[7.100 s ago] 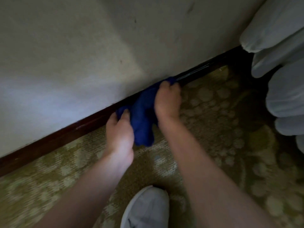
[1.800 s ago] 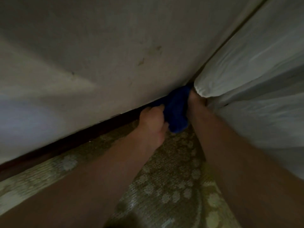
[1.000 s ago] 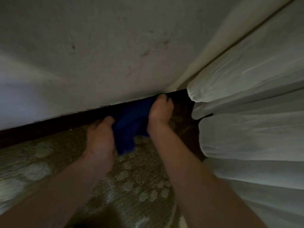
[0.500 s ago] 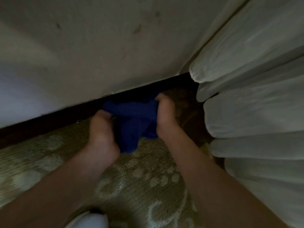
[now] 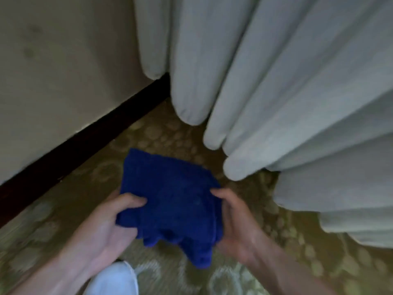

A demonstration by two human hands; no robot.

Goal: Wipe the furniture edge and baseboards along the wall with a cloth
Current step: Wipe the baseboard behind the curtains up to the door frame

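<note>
While both hands grip it, cloth (image 5: 170, 194) spreads flat, away from them.

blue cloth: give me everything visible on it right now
The cloth is deep blue, with a nubby, terry-like look, folded into a rough rectangle with layered edges showing along its right side and a loose corner drooping at the bottom. It is held roughly flat above the carpet, clear of the baseboard and the curtain. The left hand grips its left edge, thumb on top; the right hand grips the right edge, thumb on top.
</note>
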